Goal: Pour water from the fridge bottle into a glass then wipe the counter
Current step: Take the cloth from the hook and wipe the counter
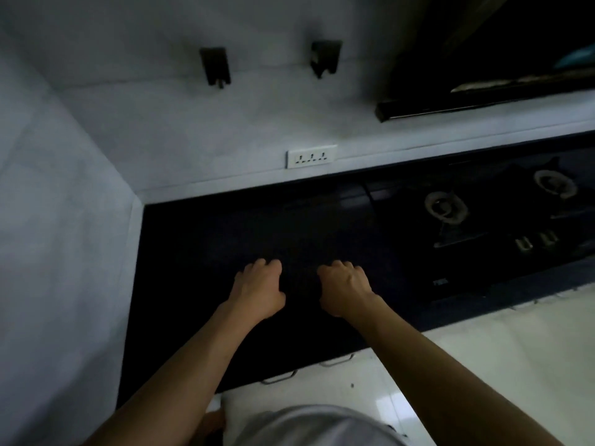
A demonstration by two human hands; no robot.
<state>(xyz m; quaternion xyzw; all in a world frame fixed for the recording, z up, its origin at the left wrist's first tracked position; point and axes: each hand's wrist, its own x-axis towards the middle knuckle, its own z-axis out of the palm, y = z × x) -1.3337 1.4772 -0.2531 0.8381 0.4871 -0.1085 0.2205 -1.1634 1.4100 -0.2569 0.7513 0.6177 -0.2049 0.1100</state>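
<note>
A dark, glossy counter (206,268) runs from the left wall corner to the right. My left hand (259,289) and my right hand (346,289) rest side by side on its middle, a little apart. Both have their fingers curled under, knuckles up. The scene is dim, and I cannot tell whether anything lies under either hand. No bottle, glass or cloth shows in the head view.
A gas hob (450,217) with two burners and two knobs is set into the counter on the right. A white socket strip (311,156) sits on the back wall, two dark hooks (215,66) above it. A range hood (483,101) overhangs the hob. Drawer handles (278,378) line the counter front above a pale floor.
</note>
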